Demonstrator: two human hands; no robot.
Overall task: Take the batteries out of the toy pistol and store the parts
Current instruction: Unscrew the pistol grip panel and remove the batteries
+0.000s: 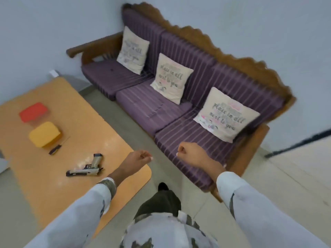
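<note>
Left hand (pixel 138 158) and right hand (pixel 189 153) hang curled into fists, holding nothing (both raised, apart); toy pistol (pixel 86 169) lies flat on the counter (pixel 44 185), left of them.

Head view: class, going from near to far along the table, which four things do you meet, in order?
pistol → screwdriver → yellow box → red box
</note>
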